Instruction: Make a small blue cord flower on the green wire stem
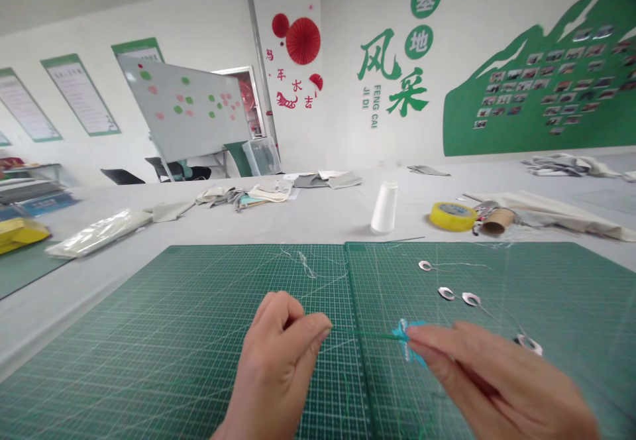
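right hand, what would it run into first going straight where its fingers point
Probably the left hand: the right hand, holding a blue piece, points toward it along the green thread, though depth is hard to judge.

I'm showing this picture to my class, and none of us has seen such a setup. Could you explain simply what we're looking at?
There is no machine: these are a person's bare hands, seen from a camera worn on their head. The left hand pinches a green thread; the right hand holds a small blue piece at its other end. Beneath are green gridded mats, with small pale rings lying on them. Beyond, on the table, are a white cone and a yellow tape roll.
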`<state>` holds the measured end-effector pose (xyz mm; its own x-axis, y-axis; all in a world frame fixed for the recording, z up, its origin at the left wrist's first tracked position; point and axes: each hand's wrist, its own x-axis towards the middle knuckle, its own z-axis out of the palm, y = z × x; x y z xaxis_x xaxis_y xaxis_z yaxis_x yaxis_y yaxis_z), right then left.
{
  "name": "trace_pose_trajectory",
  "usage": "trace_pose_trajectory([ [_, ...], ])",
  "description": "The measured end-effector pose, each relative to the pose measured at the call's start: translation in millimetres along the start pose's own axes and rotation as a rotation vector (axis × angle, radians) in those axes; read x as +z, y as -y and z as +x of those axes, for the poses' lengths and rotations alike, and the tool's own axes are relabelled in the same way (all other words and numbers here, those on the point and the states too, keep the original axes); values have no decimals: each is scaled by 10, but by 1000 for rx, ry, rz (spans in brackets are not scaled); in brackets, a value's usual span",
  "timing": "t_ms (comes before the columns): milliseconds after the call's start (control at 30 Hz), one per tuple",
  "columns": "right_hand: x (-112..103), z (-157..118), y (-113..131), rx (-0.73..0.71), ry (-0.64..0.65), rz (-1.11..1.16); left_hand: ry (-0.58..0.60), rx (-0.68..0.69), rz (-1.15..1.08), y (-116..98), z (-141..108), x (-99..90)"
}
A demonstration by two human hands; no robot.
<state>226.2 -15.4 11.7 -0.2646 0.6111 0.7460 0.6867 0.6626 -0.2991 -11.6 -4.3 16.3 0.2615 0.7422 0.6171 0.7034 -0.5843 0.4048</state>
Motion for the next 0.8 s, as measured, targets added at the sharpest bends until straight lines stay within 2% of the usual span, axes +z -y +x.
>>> trace_pose_trajectory([
  [167, -79, 81, -198, 233, 68, 168, 256, -120, -197, 34, 40, -84],
  [333, 33, 114, -364, 469, 204, 388, 368, -264, -448, 14, 63, -132],
  [467, 151, 112, -384, 581, 219, 518, 374, -314, -511, 6, 74, -161],
  [600, 230, 91, -418, 610, 321, 580, 353, -351, -589, 24, 78, -202],
  [700, 299, 63, -444, 602, 378, 579, 302, -441, -809, 15, 79, -194],
  [800, 385, 26, -399, 571, 418, 553, 230, -651, -1144, -27, 74, -112],
])
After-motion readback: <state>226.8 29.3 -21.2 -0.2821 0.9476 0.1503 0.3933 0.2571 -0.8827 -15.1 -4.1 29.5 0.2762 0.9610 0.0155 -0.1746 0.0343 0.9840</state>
